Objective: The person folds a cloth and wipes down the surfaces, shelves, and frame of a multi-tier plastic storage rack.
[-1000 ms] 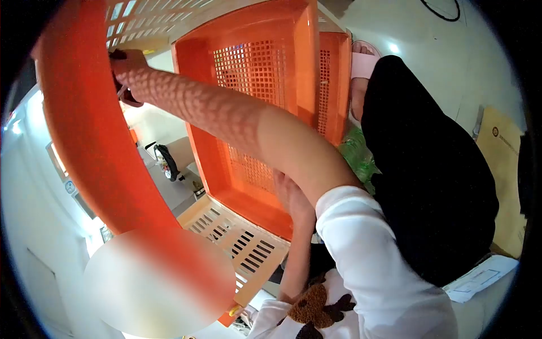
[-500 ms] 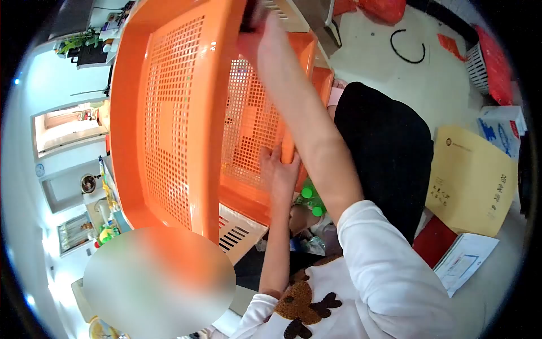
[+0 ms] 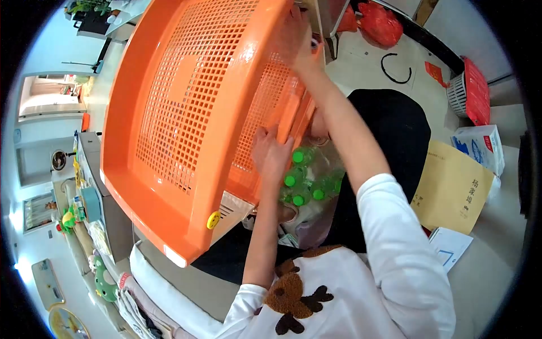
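Note:
A large orange plastic basket (image 3: 186, 101) with a perforated grid bottom fills the upper left, tilted towards me. Behind it is a second orange basket (image 3: 265, 96), partly hidden by the first. My left hand (image 3: 272, 153) is closed on the rim of this second basket. Higher up, my right hand (image 3: 294, 42) is at the far end of the baskets; its fingers are blurred and partly out of sight. A small yellow round sticker (image 3: 213, 220) sits near the large basket's lower corner. Below the orange baskets, part of a slotted beige basket (image 3: 240, 204) shows.
Several bottles with green caps (image 3: 307, 181) lie between my legs. To the right are a tan envelope (image 3: 449, 186), a white-and-blue package (image 3: 479, 146) and a white basket (image 3: 458, 95) with a red bag. A black curved strip (image 3: 389, 70) lies on the floor.
The large orange basket has shifted right and tilted in the view, which has turned. My right hand has moved right along the basket end. More of the green-capped bottles show.

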`<state>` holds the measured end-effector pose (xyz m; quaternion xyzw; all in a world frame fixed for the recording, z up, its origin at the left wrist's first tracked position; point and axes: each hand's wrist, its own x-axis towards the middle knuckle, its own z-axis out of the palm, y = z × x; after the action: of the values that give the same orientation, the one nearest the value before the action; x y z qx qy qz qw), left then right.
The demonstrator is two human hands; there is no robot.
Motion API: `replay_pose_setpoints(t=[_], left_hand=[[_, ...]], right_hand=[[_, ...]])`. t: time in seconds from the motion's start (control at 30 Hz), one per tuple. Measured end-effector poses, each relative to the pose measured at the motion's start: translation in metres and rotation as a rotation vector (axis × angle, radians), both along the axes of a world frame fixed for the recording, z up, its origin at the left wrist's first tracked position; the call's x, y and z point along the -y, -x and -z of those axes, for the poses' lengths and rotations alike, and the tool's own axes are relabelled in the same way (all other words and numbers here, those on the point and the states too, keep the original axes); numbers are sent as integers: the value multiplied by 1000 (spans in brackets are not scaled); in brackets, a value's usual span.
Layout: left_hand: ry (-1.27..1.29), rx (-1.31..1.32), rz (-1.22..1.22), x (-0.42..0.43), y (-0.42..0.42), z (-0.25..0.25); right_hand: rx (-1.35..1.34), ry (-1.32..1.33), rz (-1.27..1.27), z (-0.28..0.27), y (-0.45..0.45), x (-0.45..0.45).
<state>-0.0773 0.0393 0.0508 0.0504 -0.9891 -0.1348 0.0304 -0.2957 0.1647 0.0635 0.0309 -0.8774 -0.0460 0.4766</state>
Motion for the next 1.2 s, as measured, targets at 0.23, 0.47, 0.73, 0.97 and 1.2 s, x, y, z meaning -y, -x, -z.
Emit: replay_pose_setpoints(t=[0.23,0.47,0.73,0.97,1.2], left_hand=[[-87,74,13,1,3,-3],[-127,-35,115,-1,7,-7],[-340,-557,255,18,-6,15],[-549,-590,407,27,-71,-23],[-422,-328,473,39,-119,-34]], right_hand=[[286,-99,-21,7,-36,6],[502,-29,-270,56,-36,45],[890,-246,-1070,-1,-140,75],[698,-228,-1465,30,-191,95],[758,-329,-1311,-12,-195,75]])
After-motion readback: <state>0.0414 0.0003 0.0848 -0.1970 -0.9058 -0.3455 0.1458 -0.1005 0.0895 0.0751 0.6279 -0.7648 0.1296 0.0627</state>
